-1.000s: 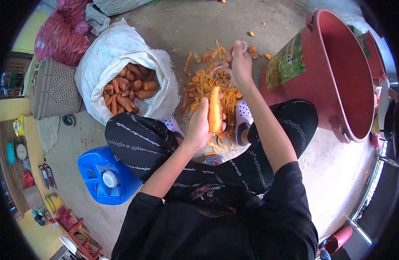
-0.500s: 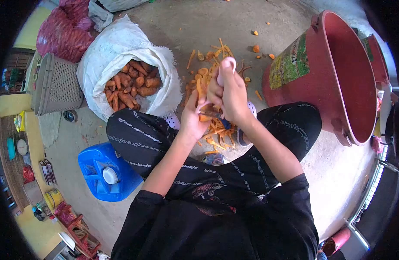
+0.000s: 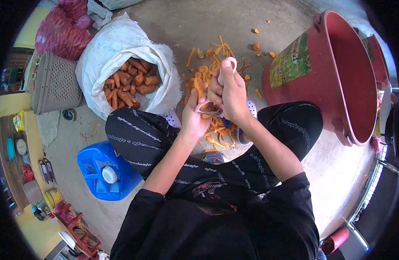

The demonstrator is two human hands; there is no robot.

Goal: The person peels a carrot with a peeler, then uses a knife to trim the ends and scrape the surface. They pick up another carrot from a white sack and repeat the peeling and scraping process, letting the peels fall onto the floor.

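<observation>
In front of me, between my knees, my left hand (image 3: 196, 118) is closed around a carrot (image 3: 199, 88), whose orange flesh shows between the fingers. My right hand (image 3: 232, 96) grips a pink-handled peeler (image 3: 228, 68); the looped end of its handle sticks out by the thumb. The peeler's head lies against the carrot, close to my left fingers, which partly hide it. Orange peelings (image 3: 216, 138) are heaped on the floor beneath both hands and beyond them.
A white sack (image 3: 110, 45) of unpeeled carrots (image 3: 131, 80) lies open at left. A blue jerrycan (image 3: 97, 167) stands by my left knee. At right is a large red bin (image 3: 303, 82). A grey basket (image 3: 60, 82) and red mesh sack (image 3: 63, 32) sit farther left.
Both hands stay close together in nearly the same place. The peeler's head has turned slightly against the carrot, and its blade shows more clearly.
</observation>
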